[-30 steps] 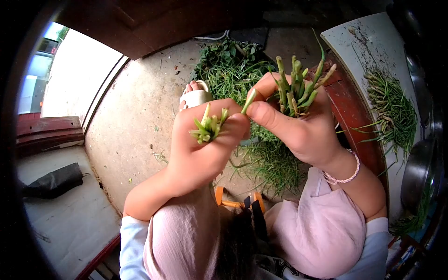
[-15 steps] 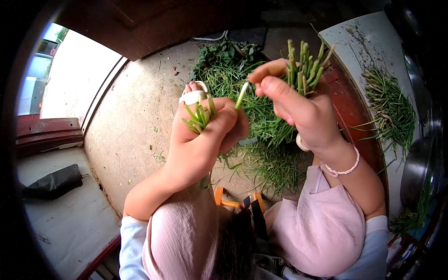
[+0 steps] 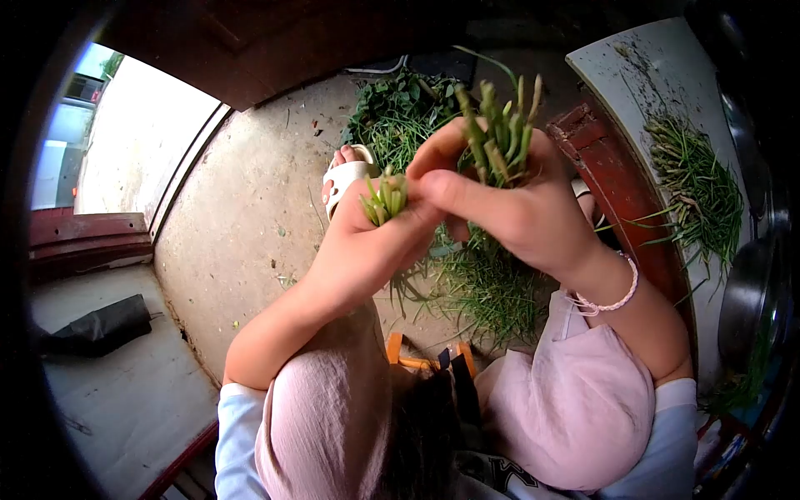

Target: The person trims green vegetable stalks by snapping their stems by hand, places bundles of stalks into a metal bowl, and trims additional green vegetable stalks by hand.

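Note:
My left hand is closed around a small bunch of garlic chives, whose pale cut ends stick up above the fist. Wrapped in my right hand is a thicker bunch of garlic chives, stem ends upward. The thumb and forefinger of my right hand meet the fingers of my left hand; whatever is pinched between them is hidden. Below both hands, a loose heap of chives covers the floor.
Dark broad-leaved greens lie beyond the heap. On the right, a pale board carries another chive pile, beside a red wooden edge. A black object rests on the left ledge. An orange stool-like frame shows between my knees.
My right hand has moved left and slightly down to touch my left hand, which has shifted a little right. The single pale stalk between them is out of sight.

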Tool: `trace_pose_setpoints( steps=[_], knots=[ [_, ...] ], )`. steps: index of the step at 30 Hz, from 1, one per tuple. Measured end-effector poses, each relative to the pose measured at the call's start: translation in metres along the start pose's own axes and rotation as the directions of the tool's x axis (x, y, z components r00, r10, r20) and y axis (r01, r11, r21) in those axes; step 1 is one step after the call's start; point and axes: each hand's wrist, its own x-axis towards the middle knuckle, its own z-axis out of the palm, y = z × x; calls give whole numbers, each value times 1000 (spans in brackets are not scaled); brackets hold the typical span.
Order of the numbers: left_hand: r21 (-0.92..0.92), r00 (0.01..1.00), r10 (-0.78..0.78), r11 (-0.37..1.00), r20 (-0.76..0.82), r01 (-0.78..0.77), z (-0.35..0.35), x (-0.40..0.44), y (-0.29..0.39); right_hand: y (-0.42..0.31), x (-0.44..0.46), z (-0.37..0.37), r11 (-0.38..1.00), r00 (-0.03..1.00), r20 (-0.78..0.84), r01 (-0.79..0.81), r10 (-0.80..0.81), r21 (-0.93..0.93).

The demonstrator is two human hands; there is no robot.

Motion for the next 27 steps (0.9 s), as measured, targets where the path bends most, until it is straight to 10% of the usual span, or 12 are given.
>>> trace_pose_setpoints(
  steps=[4,6,9,27],
  knots=[
    [48,999,32,998,-42,-30,-1,4,-1,-4,0,-14,883,953,172,-298,251,362],
    [86,948,285,958,-142,-275,-6,11,-9,0,-2,-17,870,944,224,-313,242,381],
    [-87,974,188,976,-130,-200,-17,5,0,0,-4,-17,637,869,352,-494,347,592],
    [209,962,172,970,-211,-127,3,9,5,15,-3,-14,790,821,424,-528,382,312]
  ],
)
